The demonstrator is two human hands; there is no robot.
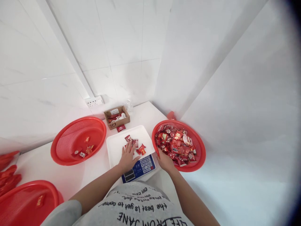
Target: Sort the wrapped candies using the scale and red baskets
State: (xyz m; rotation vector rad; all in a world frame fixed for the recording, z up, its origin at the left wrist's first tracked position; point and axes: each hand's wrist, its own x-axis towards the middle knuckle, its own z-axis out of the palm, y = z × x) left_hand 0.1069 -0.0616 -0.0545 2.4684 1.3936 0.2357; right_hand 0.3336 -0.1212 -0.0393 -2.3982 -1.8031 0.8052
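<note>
My left hand lies flat with fingers spread on the white pan of a scale, its fingertips by several red wrapped candies on the pan. My right hand rests at the near rim of a red basket full of red wrapped candies; its fingers curl over the rim and I cannot see whether they hold anything. The scale's blue keypad sits between my two hands.
A red basket with a few candies stands to the left. Another red basket is at the near left. A small cardboard box and a clear bottle stand at the back by the wall, near a wall socket.
</note>
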